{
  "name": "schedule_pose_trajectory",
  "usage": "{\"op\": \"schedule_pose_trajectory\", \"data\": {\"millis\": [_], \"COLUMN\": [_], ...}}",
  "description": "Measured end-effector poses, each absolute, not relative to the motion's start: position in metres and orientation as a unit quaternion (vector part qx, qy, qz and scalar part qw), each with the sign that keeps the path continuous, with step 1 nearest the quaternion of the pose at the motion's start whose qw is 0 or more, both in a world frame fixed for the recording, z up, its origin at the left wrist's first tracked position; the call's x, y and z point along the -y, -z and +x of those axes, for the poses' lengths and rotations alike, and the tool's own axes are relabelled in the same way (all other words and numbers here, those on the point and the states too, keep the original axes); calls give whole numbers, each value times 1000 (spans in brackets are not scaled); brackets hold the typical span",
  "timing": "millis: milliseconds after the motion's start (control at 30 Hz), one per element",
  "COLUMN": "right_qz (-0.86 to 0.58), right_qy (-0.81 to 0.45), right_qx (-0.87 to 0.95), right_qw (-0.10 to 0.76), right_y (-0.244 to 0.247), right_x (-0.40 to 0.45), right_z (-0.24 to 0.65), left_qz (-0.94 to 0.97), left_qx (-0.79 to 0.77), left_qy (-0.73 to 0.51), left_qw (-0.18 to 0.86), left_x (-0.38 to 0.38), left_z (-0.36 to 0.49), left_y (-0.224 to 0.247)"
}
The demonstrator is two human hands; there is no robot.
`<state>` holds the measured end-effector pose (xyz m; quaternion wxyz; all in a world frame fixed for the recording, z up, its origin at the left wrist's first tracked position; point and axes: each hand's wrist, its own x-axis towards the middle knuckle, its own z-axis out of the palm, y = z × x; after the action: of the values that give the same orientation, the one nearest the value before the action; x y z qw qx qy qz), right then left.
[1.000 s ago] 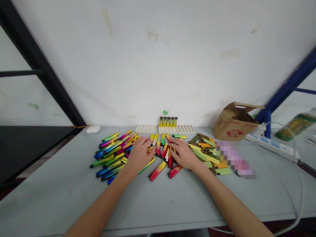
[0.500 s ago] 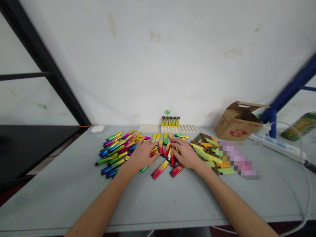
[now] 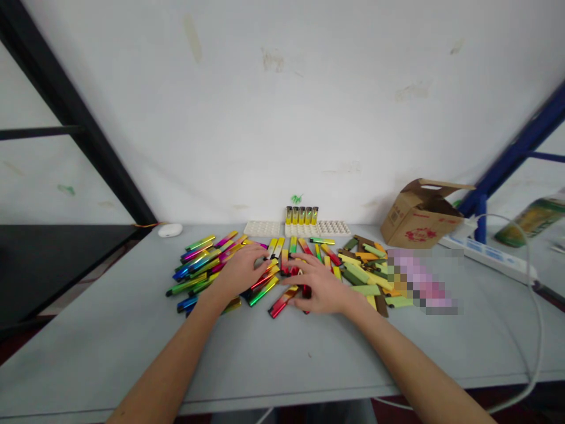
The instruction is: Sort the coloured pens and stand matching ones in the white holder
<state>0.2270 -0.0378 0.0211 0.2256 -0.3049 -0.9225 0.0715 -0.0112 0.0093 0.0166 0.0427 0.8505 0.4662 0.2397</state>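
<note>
Shiny multicoloured lighters (image 3: 200,259) lie heaped on the table. My left hand (image 3: 242,272) rests over the right side of this heap, fingers loosely stretched and no lighter visibly gripped. A green-and-yellow lighter (image 3: 263,292) lies beside its thumb. My right hand (image 3: 321,286) spreads its fingers over the red-and-yellow lighters in the middle. One red-and-yellow lighter (image 3: 279,306) lies at its fingertips, seemingly touched. Right of that hand is a pile of matte yellow, green, orange and brown lighters (image 3: 357,272). The surfaces under both palms are hidden.
Along the wall lie white perforated trays (image 3: 263,228), and several yellow lighters (image 3: 302,215) stand upright in the middle one. An open cardboard box (image 3: 408,227), a white power strip (image 3: 489,258) and a cable are on the right. A white case (image 3: 170,230) sits at the back left.
My right hand has moved towards me and slightly left, its fingers spreading more. My left hand has shifted left, uncovering the green-and-yellow lighter. The view has shifted slightly.
</note>
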Motion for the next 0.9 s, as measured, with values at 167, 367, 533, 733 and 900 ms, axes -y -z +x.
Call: {"op": "schedule_pose_trajectory", "data": {"millis": [167,367,533,733,900], "right_qz": [-285,-363,-519,-581,-566], "right_qy": [-90,-25,59,45,30], "right_qx": [931,883,786,770,770], "right_qw": [209,298,331,258,293], "right_y": [-16,-17,-15,-11,-11], "right_x": [41,30,10,3,1], "right_z": [218,224,252,269,266], "left_qz": [852,851,881,878,879], "left_qx": [-462,-470,-437,-452,-452], "left_qy": [-243,-233,-178,-148,-141], "left_qw": [36,25,37,46,51], "left_x": [-6,-4,1,2,2], "left_z": [-9,-2,5,6,7], "left_y": [-21,-18,-10,-7,-12]}}
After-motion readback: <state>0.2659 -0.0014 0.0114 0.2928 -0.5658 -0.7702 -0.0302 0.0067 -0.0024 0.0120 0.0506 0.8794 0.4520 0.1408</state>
